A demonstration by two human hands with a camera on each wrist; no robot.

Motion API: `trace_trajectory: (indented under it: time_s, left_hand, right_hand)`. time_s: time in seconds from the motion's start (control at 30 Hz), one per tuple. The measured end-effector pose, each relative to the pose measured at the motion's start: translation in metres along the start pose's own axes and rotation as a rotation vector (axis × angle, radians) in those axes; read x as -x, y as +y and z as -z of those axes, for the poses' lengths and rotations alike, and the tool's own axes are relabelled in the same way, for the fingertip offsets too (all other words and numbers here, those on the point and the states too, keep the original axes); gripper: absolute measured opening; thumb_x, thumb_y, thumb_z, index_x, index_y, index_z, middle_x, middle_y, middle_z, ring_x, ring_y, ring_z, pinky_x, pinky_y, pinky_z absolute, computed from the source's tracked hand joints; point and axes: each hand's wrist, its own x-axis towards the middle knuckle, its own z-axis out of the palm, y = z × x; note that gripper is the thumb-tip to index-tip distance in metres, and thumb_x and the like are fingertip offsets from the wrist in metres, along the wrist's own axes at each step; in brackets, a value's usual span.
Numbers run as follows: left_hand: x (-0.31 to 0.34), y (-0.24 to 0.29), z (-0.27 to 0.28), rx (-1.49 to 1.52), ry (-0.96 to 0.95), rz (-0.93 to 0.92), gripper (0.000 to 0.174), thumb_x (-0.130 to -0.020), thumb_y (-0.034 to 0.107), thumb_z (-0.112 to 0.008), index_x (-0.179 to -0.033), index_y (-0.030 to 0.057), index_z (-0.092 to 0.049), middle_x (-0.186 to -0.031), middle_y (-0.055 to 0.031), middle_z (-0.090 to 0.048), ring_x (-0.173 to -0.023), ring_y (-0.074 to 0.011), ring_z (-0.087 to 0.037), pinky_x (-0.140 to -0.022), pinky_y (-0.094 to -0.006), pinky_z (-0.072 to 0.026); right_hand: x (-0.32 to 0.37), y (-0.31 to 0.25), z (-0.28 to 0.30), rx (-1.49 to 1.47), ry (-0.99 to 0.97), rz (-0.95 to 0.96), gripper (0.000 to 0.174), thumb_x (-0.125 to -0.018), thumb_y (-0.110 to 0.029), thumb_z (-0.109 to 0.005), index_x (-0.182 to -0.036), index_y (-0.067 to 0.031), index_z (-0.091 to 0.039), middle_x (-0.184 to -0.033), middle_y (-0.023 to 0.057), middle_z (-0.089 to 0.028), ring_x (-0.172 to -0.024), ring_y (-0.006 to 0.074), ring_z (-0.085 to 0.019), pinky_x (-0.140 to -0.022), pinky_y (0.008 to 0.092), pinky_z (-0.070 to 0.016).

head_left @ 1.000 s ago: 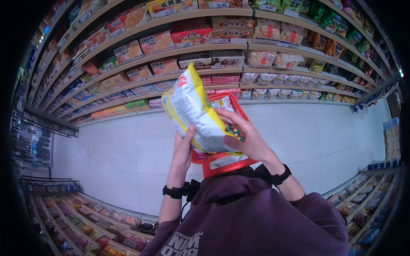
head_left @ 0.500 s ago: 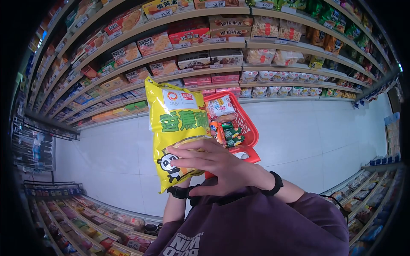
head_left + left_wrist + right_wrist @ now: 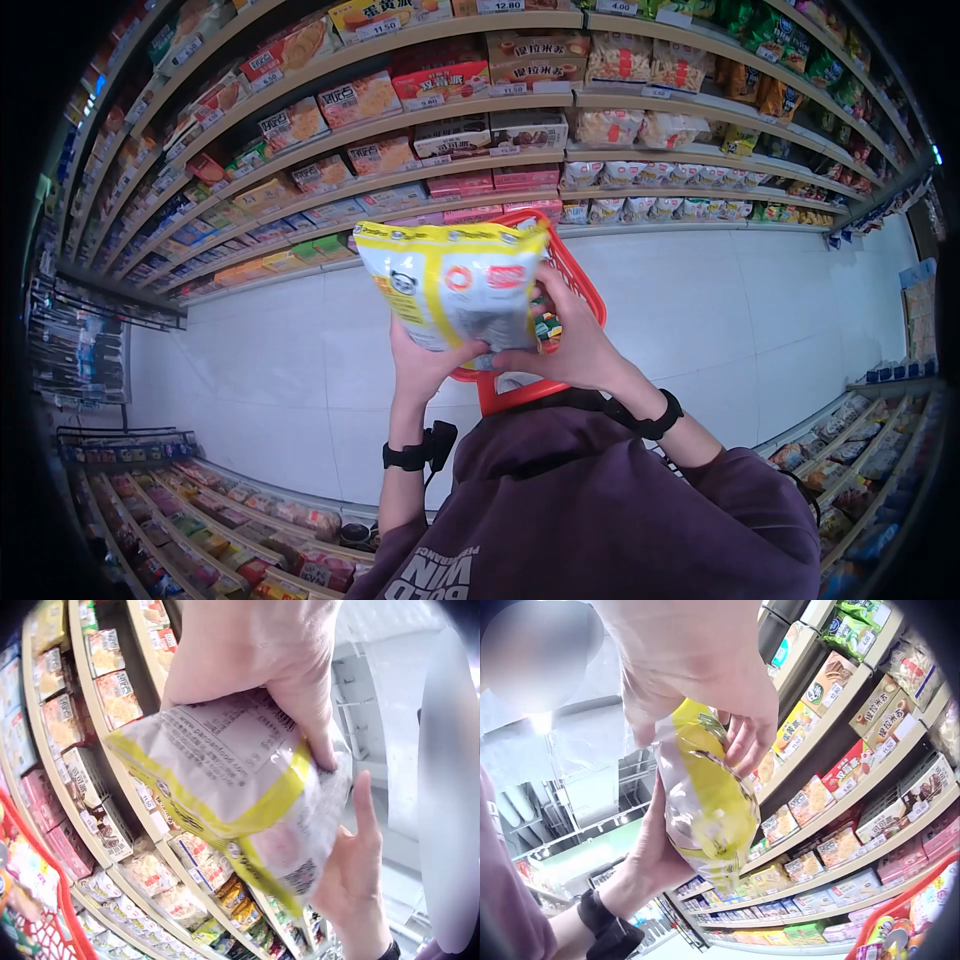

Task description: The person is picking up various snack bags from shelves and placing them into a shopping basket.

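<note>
In the head view a puffed snack bag [image 3: 450,285], yellow and silvery white with a small panda print, is held up in front of the body. My left hand [image 3: 425,362] grips its left lower side, thumb across the near face and fingers behind. On the opposite side my right hand [image 3: 578,335] holds the bag, its thumb near the lower edge. Fine print on the bag [image 3: 217,750] shows in the left wrist view. The right wrist view catches the bag [image 3: 709,802] side-on, between right fingers [image 3: 742,742] and the left hand [image 3: 649,851].
A red shopping basket [image 3: 583,275] sits just behind the bag, with green packs [image 3: 547,328] inside. Beyond it stand long shelves [image 3: 480,110] of boxed and bagged snacks. Pale floor tiles [image 3: 680,310] lie around, and lower racks [image 3: 240,520] flank the person.
The bag has turned from back to yellow front and round again, now with its yellow edge on top. The right hand left the front face and holds the right side.
</note>
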Motion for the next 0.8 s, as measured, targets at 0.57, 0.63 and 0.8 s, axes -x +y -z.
trace_trajectory:
  time_s: [0.57, 0.63, 0.8]
  left_hand:
    - [0.013, -0.031, 0.000, 0.097, -0.197, 0.250, 0.088, -0.072, 0.012, -0.082, -0.142, 0.0036, -0.030, -0.130, -0.0118, -0.053, -0.120, -0.0211, -0.053, -0.100, -0.0369, -0.0442]
    - [0.015, -0.032, -0.006, 0.172, -0.187, 0.255, 0.088, -0.073, 0.013, -0.080, -0.143, 0.0036, -0.029, -0.131, -0.0118, -0.052, -0.122, -0.0212, -0.051, -0.101, -0.0374, -0.0429]
    - [0.030, -0.058, -0.018, 0.454, -0.099, 0.480, 0.079, -0.076, 0.012, -0.076, -0.142, 0.0024, -0.033, -0.129, -0.0120, -0.054, -0.121, -0.0218, -0.052, -0.101, -0.0375, -0.0426]
  right_hand:
    - [0.015, 0.041, 0.001, -0.243, 0.016, -0.298, 0.055, -0.086, -0.025, -0.072, -0.125, 0.0017, -0.043, -0.116, 0.0129, -0.061, -0.109, 0.0166, -0.058, -0.093, 0.0318, -0.0460]
    - [0.013, 0.048, 0.002, -0.360, 0.058, -0.414, 0.051, -0.090, -0.027, -0.067, -0.125, 0.0021, -0.043, -0.117, 0.0125, -0.061, -0.109, 0.0160, -0.058, -0.093, 0.0311, -0.0455]
    - [0.010, 0.056, 0.013, -0.427, 0.056, -0.433, 0.050, -0.094, -0.030, -0.062, -0.127, 0.0024, -0.043, -0.119, 0.0137, -0.061, -0.109, 0.0171, -0.058, -0.094, 0.0321, -0.0446]
